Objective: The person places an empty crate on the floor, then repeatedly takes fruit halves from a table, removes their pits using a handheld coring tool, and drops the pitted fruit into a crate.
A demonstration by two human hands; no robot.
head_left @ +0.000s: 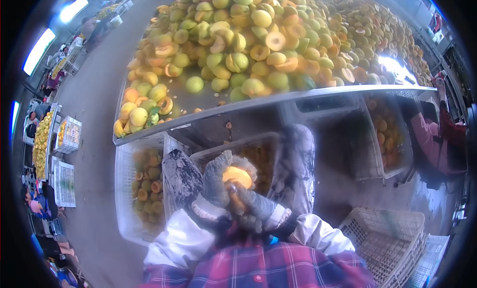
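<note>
My left hand (217, 178), in a grey knit glove, is closed around a peach (237, 177) whose orange-yellow flesh faces up. Close against it is my right hand (256, 208), also gloved, with fingers curled. A small dark and brownish thing shows at its fingertips, touching the peach; I cannot make out what it is. Both hands are over my lap, above a crate (276, 139) of peaches between my knees. In front, a metal table (218, 109) bears a big heap of whole and halved peaches (238, 62).
A white crate (119, 188) of peaches stands by my left leg, another crate (370, 139) under the table at right. Stacked crates (382, 238) lie at lower right. A person in pink (430, 144) sits at far right. More workers and peach tables line the left.
</note>
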